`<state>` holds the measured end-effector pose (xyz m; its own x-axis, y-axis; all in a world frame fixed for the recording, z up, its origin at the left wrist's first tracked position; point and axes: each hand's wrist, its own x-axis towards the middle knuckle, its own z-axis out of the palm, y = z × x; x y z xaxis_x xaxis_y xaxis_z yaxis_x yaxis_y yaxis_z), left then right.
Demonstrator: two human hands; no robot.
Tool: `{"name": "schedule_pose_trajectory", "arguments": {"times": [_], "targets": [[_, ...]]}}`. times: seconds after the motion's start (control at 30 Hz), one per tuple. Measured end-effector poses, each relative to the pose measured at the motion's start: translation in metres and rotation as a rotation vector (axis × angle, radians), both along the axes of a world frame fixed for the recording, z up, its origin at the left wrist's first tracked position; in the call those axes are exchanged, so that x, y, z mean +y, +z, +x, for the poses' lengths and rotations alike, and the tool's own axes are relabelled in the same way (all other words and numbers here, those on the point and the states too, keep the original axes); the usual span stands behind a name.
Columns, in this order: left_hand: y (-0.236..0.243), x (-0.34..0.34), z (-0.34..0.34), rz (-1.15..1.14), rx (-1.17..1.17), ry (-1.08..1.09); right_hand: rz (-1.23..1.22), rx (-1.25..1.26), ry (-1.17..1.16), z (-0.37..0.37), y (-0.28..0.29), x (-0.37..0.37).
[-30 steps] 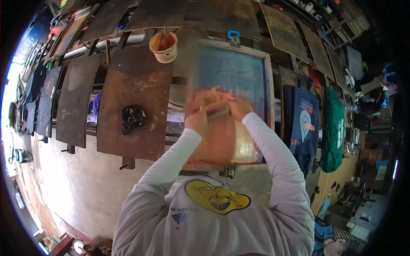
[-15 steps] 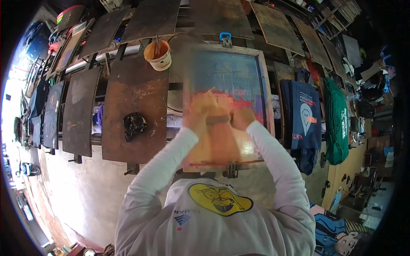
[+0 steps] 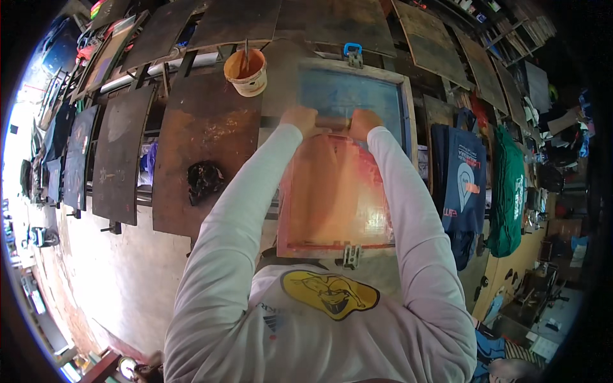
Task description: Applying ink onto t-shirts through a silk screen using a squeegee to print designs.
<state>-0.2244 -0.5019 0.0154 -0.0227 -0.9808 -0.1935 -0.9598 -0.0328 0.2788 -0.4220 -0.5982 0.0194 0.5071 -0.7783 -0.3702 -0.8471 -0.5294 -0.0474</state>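
Both fists are wrapped around a squeegee (image 3: 333, 122) lying crosswise on a screen-printing frame (image 3: 407, 121). My left hand (image 3: 299, 119) grips its left end, near the frame's left side. My right hand (image 3: 366, 122) closes on the right end. Beyond the squeegee the mesh looks blue; on the near side it is covered with orange-red ink (image 3: 345, 191). The squeegee's blade is hidden under its handle and my fists. A metal hinge clamp (image 3: 351, 256) sits at the frame's near edge, and another clamp (image 3: 354, 56) with a blue handle at the far edge.
An orange-stained bucket (image 3: 246, 73) with a stick in it stands at the far left of the frame. On the brown board (image 3: 211, 127) lies a crumpled black thing (image 3: 205, 182). Printed navy bags (image 3: 463, 175) and a green bag (image 3: 507, 191) hang to the right.
Both hands have moved away from me with the squeegee, from mid-screen toward its far part. My arms are straighter, and orange-red ink now shows where my hands were.
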Motion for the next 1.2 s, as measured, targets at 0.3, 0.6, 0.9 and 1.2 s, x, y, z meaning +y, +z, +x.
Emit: {"name": "schedule_pose_trajectory", "arguments": {"times": [0.3,0.6,0.9,1.2], "targets": [[-0.052,0.108,-0.047,-0.076,0.008,0.026,-0.145,-0.24,0.037,-0.064,-0.036,0.115],[-0.032,0.259,-0.099,-0.152,0.156,0.047,0.037,-0.144,0.003,-0.112,-0.012,0.252],[-0.019,0.126,-0.035,-0.241,0.095,0.077,0.04,-0.256,0.091,-0.054,-0.001,0.111],[-0.009,0.005,0.008,-0.008,0.047,0.101,-0.053,-0.112,0.075,0.006,0.002,0.0]]}}
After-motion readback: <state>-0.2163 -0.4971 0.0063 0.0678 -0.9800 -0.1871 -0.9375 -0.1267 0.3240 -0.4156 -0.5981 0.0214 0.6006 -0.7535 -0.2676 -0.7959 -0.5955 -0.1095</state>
